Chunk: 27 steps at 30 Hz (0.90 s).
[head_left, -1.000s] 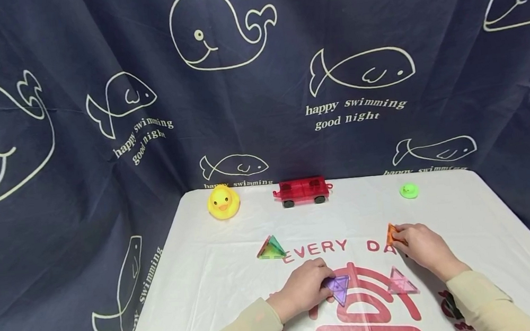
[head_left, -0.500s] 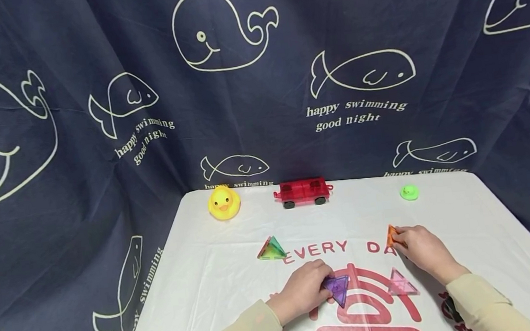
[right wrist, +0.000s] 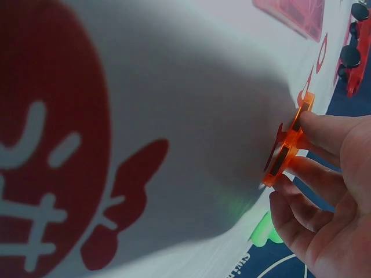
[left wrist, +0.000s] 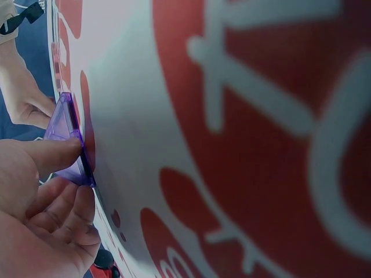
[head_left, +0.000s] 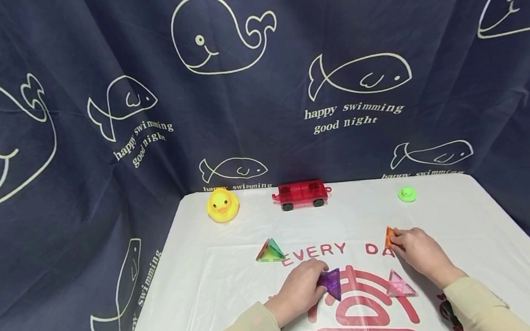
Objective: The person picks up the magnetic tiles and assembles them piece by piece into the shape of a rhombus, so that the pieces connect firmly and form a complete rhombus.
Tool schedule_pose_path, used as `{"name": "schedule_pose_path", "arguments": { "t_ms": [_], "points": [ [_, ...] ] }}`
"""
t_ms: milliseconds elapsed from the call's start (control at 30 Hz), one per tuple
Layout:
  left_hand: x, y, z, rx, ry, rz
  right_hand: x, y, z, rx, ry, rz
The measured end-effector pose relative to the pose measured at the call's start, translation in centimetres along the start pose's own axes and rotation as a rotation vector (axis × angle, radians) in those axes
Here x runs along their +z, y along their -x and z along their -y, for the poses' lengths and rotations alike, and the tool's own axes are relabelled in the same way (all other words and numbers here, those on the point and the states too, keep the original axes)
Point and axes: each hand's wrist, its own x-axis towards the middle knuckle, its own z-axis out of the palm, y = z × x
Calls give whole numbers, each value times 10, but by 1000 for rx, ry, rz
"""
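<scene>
Head view: a dark blue curtain [head_left: 259, 107] with white whale and fish outlines hangs behind a white surface [head_left: 361, 220] printed in red. From left to right, a yellow duck [head_left: 222, 206] sits near the far edge, and nearer the person is a small pyramid [head_left: 269, 252] with red, green and yellow colours. Next comes the left hand [head_left: 300, 289], reaching in from a beige sleeve, with a red wagon [head_left: 302, 194] on dark wheels beyond it at the far edge. This hand pinches a purple triangle [head_left: 333, 283] between thumb and fingers, near the middle of the print. Further right, an orange triangle [head_left: 389, 238] is held by the right hand [head_left: 422, 254], its thumb and fingertips gripping it; whether it touches the surface is unclear. Just nearer the person lies a pink triangular piece [head_left: 400, 285]. A small green duck [head_left: 407, 194] sits beyond the right hand.
</scene>
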Motion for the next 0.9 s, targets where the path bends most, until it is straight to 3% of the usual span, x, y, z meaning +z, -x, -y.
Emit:
{"name": "schedule_pose_path", "arguments": {
  "t_ms": [400, 700, 900],
  "points": [
    [-1, 2, 4, 28, -1, -51, 3, 2, 9, -11, -7, 4],
    [0, 0, 9, 4, -30, -129, 5, 2, 19, -23, -8, 2],
    [-2, -3, 12, -37, -31, -133, 4, 1, 29, -11, -6, 22]
  ]
}}
